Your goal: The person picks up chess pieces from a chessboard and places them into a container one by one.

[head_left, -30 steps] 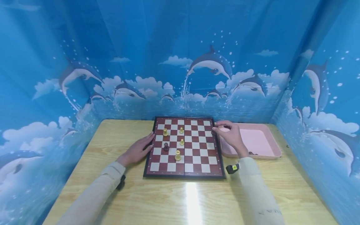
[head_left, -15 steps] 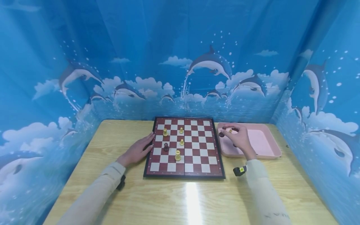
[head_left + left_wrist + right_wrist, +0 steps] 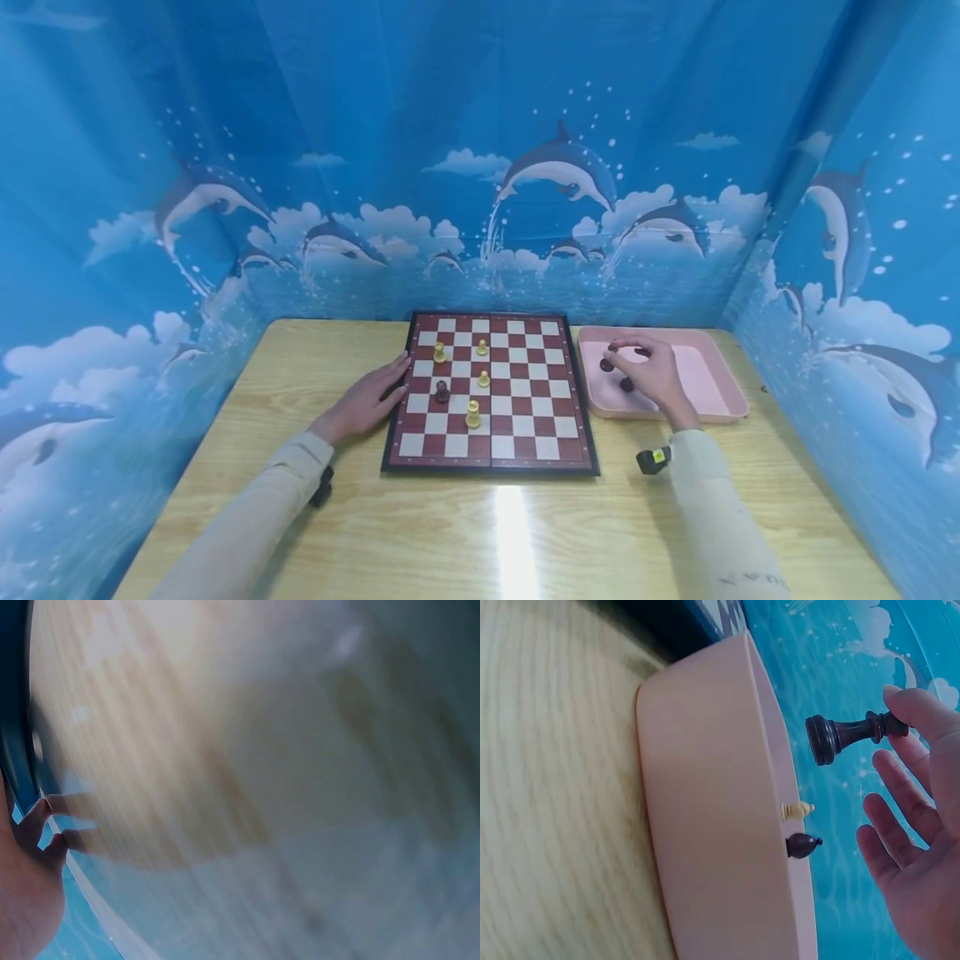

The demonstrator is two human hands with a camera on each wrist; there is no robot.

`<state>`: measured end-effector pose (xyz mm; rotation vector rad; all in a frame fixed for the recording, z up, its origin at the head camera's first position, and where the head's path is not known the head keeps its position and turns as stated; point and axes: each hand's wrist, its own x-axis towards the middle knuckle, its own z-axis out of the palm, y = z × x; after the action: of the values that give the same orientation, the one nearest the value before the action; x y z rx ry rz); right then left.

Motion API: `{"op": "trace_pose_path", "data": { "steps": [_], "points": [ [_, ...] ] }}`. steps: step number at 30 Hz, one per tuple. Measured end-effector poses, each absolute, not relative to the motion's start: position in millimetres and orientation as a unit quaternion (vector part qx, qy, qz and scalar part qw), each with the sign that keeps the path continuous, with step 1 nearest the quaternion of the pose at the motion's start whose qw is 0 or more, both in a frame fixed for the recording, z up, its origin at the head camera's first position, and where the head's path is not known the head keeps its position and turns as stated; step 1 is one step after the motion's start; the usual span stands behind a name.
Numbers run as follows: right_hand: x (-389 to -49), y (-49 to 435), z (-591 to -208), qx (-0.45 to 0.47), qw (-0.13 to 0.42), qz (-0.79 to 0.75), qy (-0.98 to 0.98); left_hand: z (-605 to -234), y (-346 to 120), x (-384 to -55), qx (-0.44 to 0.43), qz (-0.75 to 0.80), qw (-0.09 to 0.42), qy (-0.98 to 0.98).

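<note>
Over the pink tray (image 3: 708, 375), my right hand (image 3: 654, 375) pinches a dark chess piece (image 3: 847, 733) by its top between thumb and fingers. In the right wrist view the piece lies sideways to the camera, its wide base away from the hand and its head hidden. My left hand (image 3: 363, 406) rests on the table with its fingertips at the left edge of the chessboard (image 3: 546, 450). On the board's left half stand one dark piece (image 3: 442, 392) and several light ones, including a tall one (image 3: 472, 414) and a small pawn (image 3: 483, 379).
Inside the tray, a light piece (image 3: 796, 810) and a dark piece (image 3: 802, 845) show above the wall in the right wrist view. The tray stands right beside the board on a wooden table (image 3: 420, 533). A blue dolphin-print curtain (image 3: 450, 167) surrounds the table's back and sides.
My right hand has moved right with the dark piece, from the board's right edge to over the tray. My left hand and the pieces on the board have stayed put.
</note>
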<state>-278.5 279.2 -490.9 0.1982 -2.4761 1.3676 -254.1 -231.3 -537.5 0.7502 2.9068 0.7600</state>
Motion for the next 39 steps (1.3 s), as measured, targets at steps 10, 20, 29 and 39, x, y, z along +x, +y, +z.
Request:
{"op": "trace_pose_path", "data": {
  "steps": [10,20,29,39],
  "points": [
    [-281,290,-495,0.055,0.142,0.457,-0.876,-541,-233,-256,0.246,0.246,0.015,0.938],
    [-283,295,-500,0.049,0.123,0.448,-0.884,-541,-233,-258,0.245,0.246,0.020,0.938],
    [-282,295,-500,0.053,0.110,0.437,-0.891,-539,-233,-257,0.242,0.245,0.024,0.938],
    [-280,294,-503,0.051,0.110,0.425,-0.897,-539,-233,-256,0.244,0.246,0.021,0.938]
  ]
}}
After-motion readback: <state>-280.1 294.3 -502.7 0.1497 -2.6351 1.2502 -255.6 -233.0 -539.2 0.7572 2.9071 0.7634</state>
